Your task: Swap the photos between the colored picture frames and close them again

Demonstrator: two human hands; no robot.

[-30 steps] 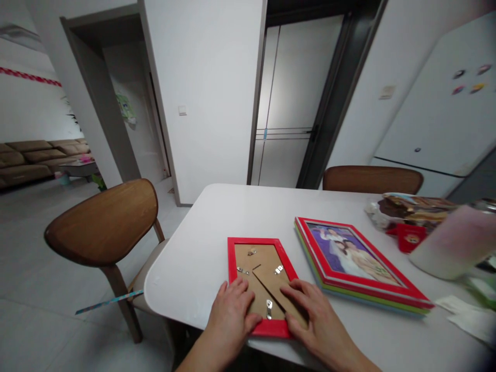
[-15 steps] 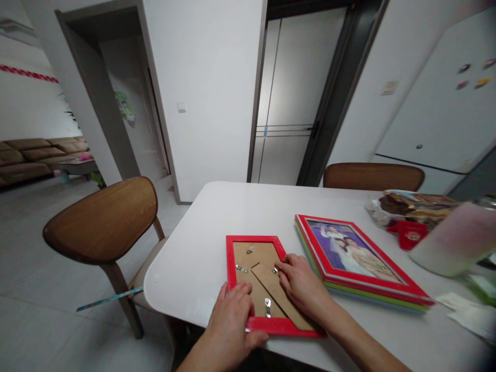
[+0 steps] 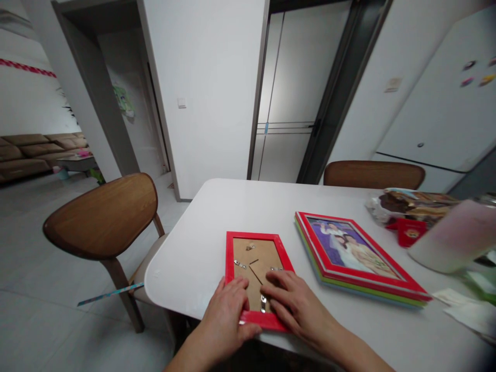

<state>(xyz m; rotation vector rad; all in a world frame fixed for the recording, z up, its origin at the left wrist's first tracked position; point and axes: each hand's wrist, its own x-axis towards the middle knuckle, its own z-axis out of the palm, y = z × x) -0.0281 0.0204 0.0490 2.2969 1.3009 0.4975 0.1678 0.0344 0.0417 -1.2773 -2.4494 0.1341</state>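
A red picture frame (image 3: 230, 256) lies face down near the table's front edge, its brown backing board (image 3: 263, 249) and metal clips showing. My left hand (image 3: 228, 310) grips the frame's lower left corner, fingers on the left side and thumb along the bottom edge. Over the lower right of the backing rests my right hand (image 3: 296, 305), its fingers spread a little and bent, fingertips by the bottom clip (image 3: 263, 304); it covers the stand flap and part of the right side.
Right of the frame is a stack of frames (image 3: 362, 253), a red one with a photo on top. Beyond it are a plastic bag (image 3: 387, 206), a red packet (image 3: 411, 232), a pinkish container (image 3: 451, 237) and tissues (image 3: 468, 310). Wooden chairs (image 3: 104, 217) stand left and behind.
My right hand has moved down and left from the right clip, now lying over the stand flap near the bottom clip. My left hand stays at the frame's corner.
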